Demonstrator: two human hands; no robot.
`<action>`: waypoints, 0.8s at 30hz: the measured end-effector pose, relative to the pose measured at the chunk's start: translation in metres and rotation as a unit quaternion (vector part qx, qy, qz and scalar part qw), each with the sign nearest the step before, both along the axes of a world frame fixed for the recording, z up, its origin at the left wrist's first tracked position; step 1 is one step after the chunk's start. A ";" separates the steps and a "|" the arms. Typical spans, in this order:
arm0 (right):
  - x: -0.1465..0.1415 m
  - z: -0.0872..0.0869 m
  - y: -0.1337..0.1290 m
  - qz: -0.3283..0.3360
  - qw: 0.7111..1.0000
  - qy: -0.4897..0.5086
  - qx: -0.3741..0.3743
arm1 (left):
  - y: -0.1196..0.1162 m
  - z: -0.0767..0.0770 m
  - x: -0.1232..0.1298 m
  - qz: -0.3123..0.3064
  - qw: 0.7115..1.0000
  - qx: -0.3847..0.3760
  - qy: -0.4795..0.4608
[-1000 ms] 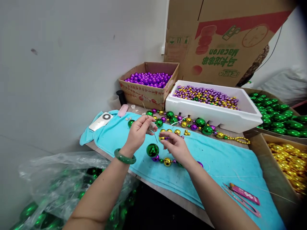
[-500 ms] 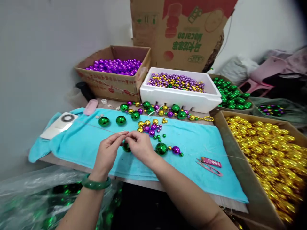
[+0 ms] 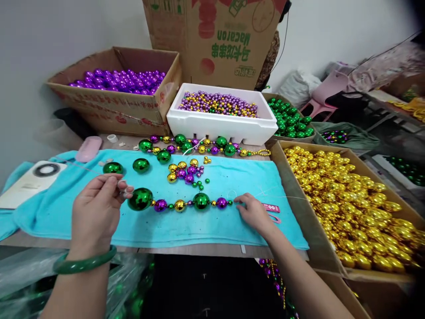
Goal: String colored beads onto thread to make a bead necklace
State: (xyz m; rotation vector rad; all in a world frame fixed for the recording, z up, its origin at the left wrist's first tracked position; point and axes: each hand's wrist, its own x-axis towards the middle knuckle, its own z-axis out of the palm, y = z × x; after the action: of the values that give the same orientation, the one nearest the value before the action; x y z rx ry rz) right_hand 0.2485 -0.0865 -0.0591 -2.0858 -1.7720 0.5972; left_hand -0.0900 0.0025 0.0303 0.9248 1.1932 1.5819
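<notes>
My left hand (image 3: 99,206), a green bangle on its wrist, pinches the string beside the large green bead (image 3: 140,199) at the strand's left end. From there a row of green, gold and purple beads runs right across the blue towel (image 3: 186,226). At the right end, my right hand (image 3: 254,212) has its fingers curled near the small green bead (image 3: 230,202); whether they grip the thin thread is too small to tell. Loose gold beads (image 3: 182,165) and purple beads (image 3: 189,178) lie behind the strand, with large green beads (image 3: 141,165) to their left.
Behind the towel lies a finished-looking bead strand (image 3: 164,156), before a white foam box (image 3: 222,128) and a purple-bead carton (image 3: 133,108). A gold-bead carton (image 3: 332,239) stands right. A phone (image 3: 29,181), pink case (image 3: 89,149) and pink snips (image 3: 275,218) lie on the towel.
My hands have moved apart, left hand leftward and right hand rightward. The beads between them now show as a straight row. The camera view has shifted to the right.
</notes>
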 end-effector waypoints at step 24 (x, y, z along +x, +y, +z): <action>0.044 0.034 0.020 0.026 0.999 -0.006 0.018 | -0.002 0.034 -0.003 0.075 0.996 0.028 0.042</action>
State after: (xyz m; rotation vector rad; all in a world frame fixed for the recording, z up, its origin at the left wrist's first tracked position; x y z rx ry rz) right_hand 0.2925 -0.0663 -0.0249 -2.0286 -1.8352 0.5637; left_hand -0.0926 0.0006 0.0642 0.9656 1.3096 1.7177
